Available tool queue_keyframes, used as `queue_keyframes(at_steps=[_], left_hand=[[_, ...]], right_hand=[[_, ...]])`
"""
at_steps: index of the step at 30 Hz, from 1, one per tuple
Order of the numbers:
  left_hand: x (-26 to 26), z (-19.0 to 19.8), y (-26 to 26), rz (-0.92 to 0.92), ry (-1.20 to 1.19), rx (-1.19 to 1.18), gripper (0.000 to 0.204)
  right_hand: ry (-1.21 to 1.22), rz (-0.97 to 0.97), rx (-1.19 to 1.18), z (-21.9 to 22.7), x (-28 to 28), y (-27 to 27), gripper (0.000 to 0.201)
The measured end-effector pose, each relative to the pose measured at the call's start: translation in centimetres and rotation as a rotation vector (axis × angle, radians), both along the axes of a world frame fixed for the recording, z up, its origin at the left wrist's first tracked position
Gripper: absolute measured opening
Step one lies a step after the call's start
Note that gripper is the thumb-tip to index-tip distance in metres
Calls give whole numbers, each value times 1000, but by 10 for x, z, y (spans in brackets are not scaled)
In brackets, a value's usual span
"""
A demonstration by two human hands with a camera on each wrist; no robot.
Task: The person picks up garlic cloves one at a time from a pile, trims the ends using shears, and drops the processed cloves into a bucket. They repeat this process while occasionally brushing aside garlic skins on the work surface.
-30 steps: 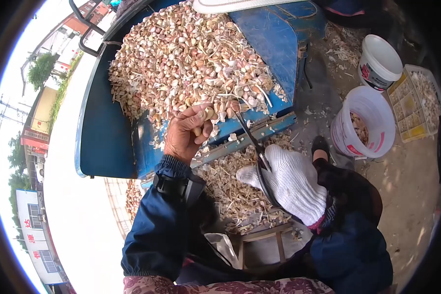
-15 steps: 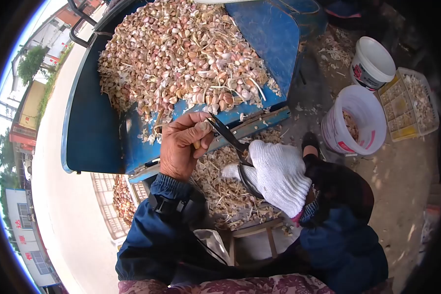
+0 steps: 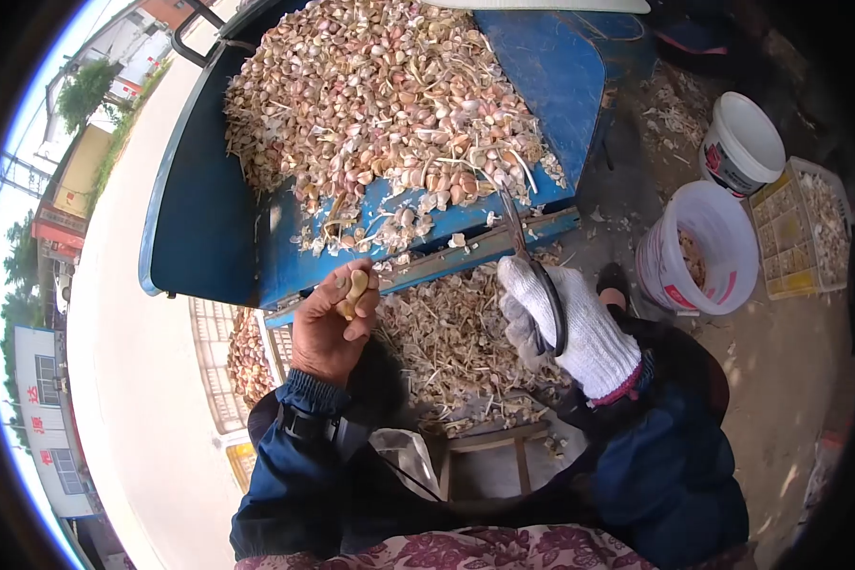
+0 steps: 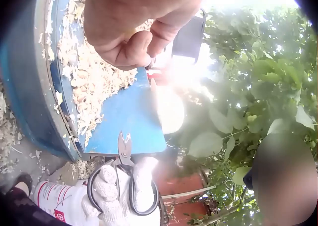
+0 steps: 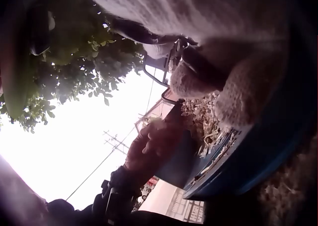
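My bare left hand [image 3: 328,328] holds pale garlic cloves [image 3: 356,285] between thumb and curled fingers, just in front of the blue tray's near edge. In the left wrist view the same hand [image 4: 134,30] is curled, its cloves mostly hidden. A white knitted glove covers my right hand [image 3: 579,328], which grips dark-handled scissors [image 3: 515,223]. Their blades point away from me, over the tray's front lip and apart from the left hand. The left wrist view shows the gloved fingers [image 4: 105,184] through the scissor loops. A heap of garlic cloves [image 3: 380,104] fills much of the tray [image 3: 195,228].
Dry stems and skins [image 3: 465,351] lie below the tray's edge, above a wooden stool frame [image 3: 484,442]. Two white buckets, one nearer [image 3: 670,247] and one farther [image 3: 755,142], stand right, beside a divided crate [image 3: 779,266]. A crate of cloves [image 3: 247,366] sits at lower left.
Half a second ago the scissor blades were at the left fingertips. Since then the left hand has drawn back toward me, and the scissors have swung away to the right, pointing forward.
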State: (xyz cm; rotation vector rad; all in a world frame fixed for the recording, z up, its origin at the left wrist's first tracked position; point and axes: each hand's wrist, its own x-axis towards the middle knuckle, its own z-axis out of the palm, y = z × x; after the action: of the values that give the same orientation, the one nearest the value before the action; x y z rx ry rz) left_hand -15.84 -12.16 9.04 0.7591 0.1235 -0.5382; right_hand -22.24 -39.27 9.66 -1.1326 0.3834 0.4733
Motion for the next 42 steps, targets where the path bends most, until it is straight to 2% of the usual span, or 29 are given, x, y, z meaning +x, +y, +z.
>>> queue_keyframes(at_steps=[4, 5, 6, 8, 9, 13, 14, 16, 17, 19, 20, 21, 23, 24, 26, 27, 28, 29, 30, 31, 32, 34, 36, 38, 40, 42], left_hand=[[-32, 22, 41, 124, -114, 109, 32], [-41, 32, 52, 230, -89, 198, 31], [-50, 40, 65, 336, -61, 285, 30], [-67, 51, 102, 444, -118, 292, 27], [-76, 58, 119, 510, -132, 327, 26], [-120, 85, 177, 781, -71, 513, 19], [-133, 86, 195, 788, -80, 513, 19], [-161, 82, 236, 771, -74, 485, 22], [-177, 77, 251, 790, -73, 483, 22], [-201, 64, 271, 949, 47, 576, 21], [-208, 54, 280, 964, 52, 572, 21], [-218, 43, 290, 993, 103, 560, 20], [-246, 23, 309, 1085, 201, 561, 18], [-252, 21, 306, 1156, 264, 565, 16], [-268, 5, 320, 1224, 330, 528, 13], [-267, 10, 307, 1316, 405, 598, 12], [-290, -13, 340, 1253, 418, 553, 12], [-309, -38, 378, 1200, 487, 579, 13], [-324, -60, 403, 1143, 552, 606, 13], [-312, -48, 377, 1200, 744, 775, 23], [-306, -34, 342, 1178, 797, 1038, 37], [-305, -33, 338, 768, 831, 1337, 52], [-275, -26, 324, 731, 798, 1453, 59], [-220, 0, 289, 733, 399, 1126, 52], [-133, 48, 221, 565, 53, 822, 38], [-49, 88, 160, 407, -69, 733, 30]], right_hand=[[-48, -24, -140, 21, 1, -5, 42], [-13, -19, -165, 24, 2, -6, 42], [-77, -51, -193, 24, 1, -4, 43], [-216, -69, -237, 20, 4, -2, 44], [-131, -43, -162, 28, 3, -3, 44], [-171, -47, -215, 26, 7, 0, 46], [-178, -29, -213, 27, 7, 0, 46], [-176, -56, -260, 30, 8, 2, 46], [-110, -35, -196, 30, 11, -1, 44], [-183, -98, -203, 28, 11, 2, 42], [-215, -139, -214, 32, 9, 5, 42], [-254, -143, -334, 36, 6, 7, 42], [-215, -124, -294, 37, 6, 5, 45], [-171, -122, -265, 35, 8, 7, 47], [-232, -113, -451, 37, 5, 14, 50], [-161, -78, -415, 33, 7, 7, 49], [-97, -48, -402, 31, 11, 4, 48], [-208, -129, -487, 30, 5, 14, 47], [-212, -129, -500, 29, 6, 15, 47], [-178, -128, -489, 28, 8, 15, 47], [-143, -136, -475, 28, 8, 14, 46], [-165, -109, -483, 34, 5, 18, 44], [-174, -131, -451, 36, 4, 21, 49], [-227, -133, -406, 37, 3, 22, 44], [-176, -99, -338, 44, 4, 23, 38], [-151, -78, -357, 35, 8, 15, 36]])
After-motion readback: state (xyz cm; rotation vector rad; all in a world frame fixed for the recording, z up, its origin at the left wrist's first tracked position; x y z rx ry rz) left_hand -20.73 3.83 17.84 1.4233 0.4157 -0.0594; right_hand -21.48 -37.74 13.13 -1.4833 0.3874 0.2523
